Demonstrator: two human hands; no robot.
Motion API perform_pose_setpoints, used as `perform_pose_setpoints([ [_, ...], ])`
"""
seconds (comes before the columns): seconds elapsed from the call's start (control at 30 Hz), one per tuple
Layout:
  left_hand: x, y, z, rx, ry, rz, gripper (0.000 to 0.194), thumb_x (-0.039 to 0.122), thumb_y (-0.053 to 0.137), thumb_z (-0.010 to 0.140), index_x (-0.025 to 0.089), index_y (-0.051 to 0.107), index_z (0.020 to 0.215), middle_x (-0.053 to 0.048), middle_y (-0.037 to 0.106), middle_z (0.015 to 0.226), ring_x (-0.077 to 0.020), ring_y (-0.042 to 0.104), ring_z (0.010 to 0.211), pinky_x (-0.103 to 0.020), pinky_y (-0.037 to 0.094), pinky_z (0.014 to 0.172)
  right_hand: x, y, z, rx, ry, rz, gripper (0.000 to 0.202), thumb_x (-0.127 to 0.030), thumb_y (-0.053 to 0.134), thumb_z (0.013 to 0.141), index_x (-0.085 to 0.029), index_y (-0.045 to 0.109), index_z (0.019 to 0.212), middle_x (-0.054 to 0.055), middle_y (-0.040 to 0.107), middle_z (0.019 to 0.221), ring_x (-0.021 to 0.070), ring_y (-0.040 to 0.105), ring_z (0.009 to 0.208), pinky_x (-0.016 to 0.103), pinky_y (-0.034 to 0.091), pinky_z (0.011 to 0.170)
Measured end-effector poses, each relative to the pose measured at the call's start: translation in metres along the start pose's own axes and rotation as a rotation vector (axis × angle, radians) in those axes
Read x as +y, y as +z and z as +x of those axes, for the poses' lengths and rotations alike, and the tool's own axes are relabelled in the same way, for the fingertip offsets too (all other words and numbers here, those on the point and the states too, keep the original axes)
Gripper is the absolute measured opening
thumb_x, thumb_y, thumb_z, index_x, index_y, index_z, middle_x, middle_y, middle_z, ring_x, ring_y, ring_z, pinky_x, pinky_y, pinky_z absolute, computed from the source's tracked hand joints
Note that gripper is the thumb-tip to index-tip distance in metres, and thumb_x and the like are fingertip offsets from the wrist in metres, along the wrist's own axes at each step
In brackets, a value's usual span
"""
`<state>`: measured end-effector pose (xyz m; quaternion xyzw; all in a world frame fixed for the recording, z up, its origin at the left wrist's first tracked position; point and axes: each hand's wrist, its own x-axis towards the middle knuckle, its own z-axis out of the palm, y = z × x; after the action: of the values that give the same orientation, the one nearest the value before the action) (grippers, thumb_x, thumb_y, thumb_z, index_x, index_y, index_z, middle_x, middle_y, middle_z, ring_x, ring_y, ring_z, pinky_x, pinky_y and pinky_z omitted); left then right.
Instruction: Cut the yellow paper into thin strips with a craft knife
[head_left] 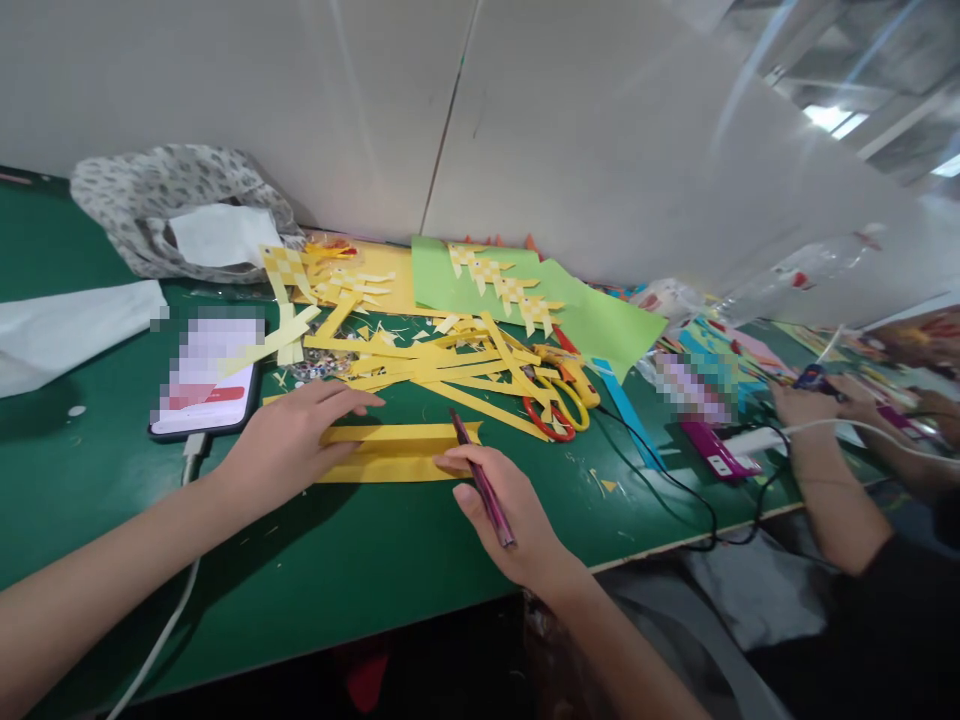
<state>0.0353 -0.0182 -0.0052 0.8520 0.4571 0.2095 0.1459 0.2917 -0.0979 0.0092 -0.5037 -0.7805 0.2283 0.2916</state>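
Note:
A creased yellow paper strip [397, 458] lies on the green table in front of me, its long edges folded up. My left hand [289, 435] is closed over its left end, thumb on the near side and fingers across the far edge. At the other end, my right hand [506, 505] grips a slim, dark purple pen-like tool [487, 492], tip pointing up and away; whether it is a pen or a craft knife I cannot tell. The right fingertips also touch the paper. Just beyond lie loose yellow strips [442, 362] and scissors [559, 408] with red and yellow handles.
Left of my hands is a charging phone [210, 375]. Behind are a patterned cloth bag [112, 205], green paper sheets [600, 315] and checkered woven paper fish [502, 285]. A magenta power bank [716, 455] with cables lies to the right, near a co-worker's hand [806, 405].

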Motion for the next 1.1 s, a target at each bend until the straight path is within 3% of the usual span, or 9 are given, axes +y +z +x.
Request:
perform_pose_setpoints([
  [0.1,0.0,-0.002,0.002,-0.011,0.002,-0.093,0.03,0.03,0.046,0.085,0.026,0.063,0.109,-0.004,0.069,0.109,-0.0216,0.067,0.089,-0.029,0.053,0.065,0.003,-0.002,-0.001,0.034,0.025,0.063,0.031,-0.044,0.041,0.096,-0.024,0.051,0.118,0.011,0.065,0.117,0.0242,0.061,0.11,0.039,0.049,0.093],
  [0.23,0.0,-0.003,0.002,-0.075,0.056,-0.177,0.029,0.04,0.044,0.09,0.027,0.068,0.1,-0.001,0.073,0.098,-0.019,0.068,0.083,-0.028,0.054,0.068,0.006,-0.003,-0.003,0.192,0.016,0.119,0.041,-0.051,0.038,0.096,-0.026,0.043,0.128,0.01,0.062,0.126,0.0244,0.057,0.119,0.041,0.046,0.099],
  [0.37,0.002,-0.001,0.002,-0.037,0.095,-0.061,0.031,0.04,0.044,0.091,0.028,0.072,0.091,-0.003,0.072,0.096,-0.0205,0.066,0.085,-0.029,0.051,0.063,0.009,-0.004,-0.004,0.267,0.041,0.277,0.052,-0.059,0.034,0.093,-0.025,0.043,0.131,0.01,0.068,0.112,0.0246,0.065,0.101,0.041,0.052,0.089],
  [0.5,-0.001,0.005,0.002,-0.017,0.109,0.006,0.033,0.041,0.043,0.092,0.026,0.072,0.088,-0.005,0.069,0.09,-0.0215,0.063,0.084,-0.028,0.048,0.06,0.013,-0.007,-0.002,0.351,0.101,0.379,0.04,-0.049,0.042,0.094,-0.024,0.056,0.122,0.007,0.07,0.106,0.0223,0.067,0.088,0.04,0.055,0.084],
  [0.63,-0.003,0.008,0.002,-0.033,0.084,-0.007,0.03,0.038,0.041,0.093,0.024,0.068,0.097,-0.005,0.069,0.093,-0.0216,0.063,0.087,-0.029,0.048,0.065,0.017,-0.011,0.005,0.463,0.103,0.447,0.032,-0.042,0.052,0.092,-0.026,0.064,0.117,0.004,0.072,0.097,0.0209,0.067,0.083,0.039,0.056,0.077],
  [0.83,-0.002,0.006,0.003,-0.065,0.012,-0.056,0.029,0.044,0.047,0.089,0.026,0.067,0.098,-0.002,0.071,0.091,-0.0196,0.065,0.08,-0.027,0.048,0.061,0.013,-0.023,0.028,0.434,0.213,0.469,0.022,-0.035,0.064,0.084,-0.023,0.069,0.102,0.0,0.068,0.064,0.0176,0.065,0.062,0.032,0.054,0.06],
  [1.0,0.0,0.007,0.001,-0.024,0.067,-0.048,0.03,0.039,0.042,0.091,0.024,0.068,0.09,-0.003,0.072,0.089,-0.02,0.065,0.079,-0.028,0.048,0.062,0.006,-0.027,0.048,0.404,0.261,0.574,0.016,-0.032,0.077,0.07,-0.02,0.068,0.077,0.0,0.07,0.065,0.0165,0.067,0.06,0.03,0.058,0.06],
  [1.1,0.0,0.009,0.001,-0.017,0.116,-0.06,0.03,0.036,0.04,0.092,0.023,0.067,0.09,-0.005,0.07,0.09,-0.0197,0.064,0.08,-0.028,0.048,0.062,-0.001,-0.022,0.054,0.37,0.25,0.581,0.015,-0.032,0.078,0.067,-0.02,0.07,0.072,0.001,0.071,0.069,0.017,0.067,0.062,0.032,0.059,0.061],
])
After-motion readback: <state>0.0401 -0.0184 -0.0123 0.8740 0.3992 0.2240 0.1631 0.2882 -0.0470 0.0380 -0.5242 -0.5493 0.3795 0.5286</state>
